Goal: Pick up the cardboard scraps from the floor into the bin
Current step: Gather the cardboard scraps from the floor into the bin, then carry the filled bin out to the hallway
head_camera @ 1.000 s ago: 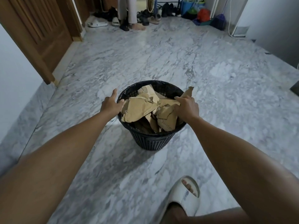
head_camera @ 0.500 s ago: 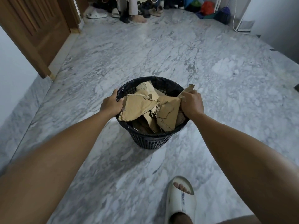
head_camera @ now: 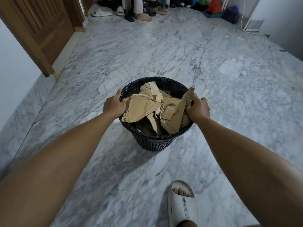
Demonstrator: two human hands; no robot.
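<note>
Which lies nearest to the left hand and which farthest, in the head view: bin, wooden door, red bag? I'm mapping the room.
1. bin: its rim gripped by the left hand.
2. wooden door: left, farther back.
3. red bag: far right, by the back wall.

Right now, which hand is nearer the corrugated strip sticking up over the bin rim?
Right. The right hand grips the rim beside the corrugated strip, touching it; the left hand grips the opposite side of the bin.

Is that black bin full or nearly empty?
Full. Torn cardboard scraps are heaped up to the bin rim, some poking above it. The left hand and right hand grip opposite sides.
</note>
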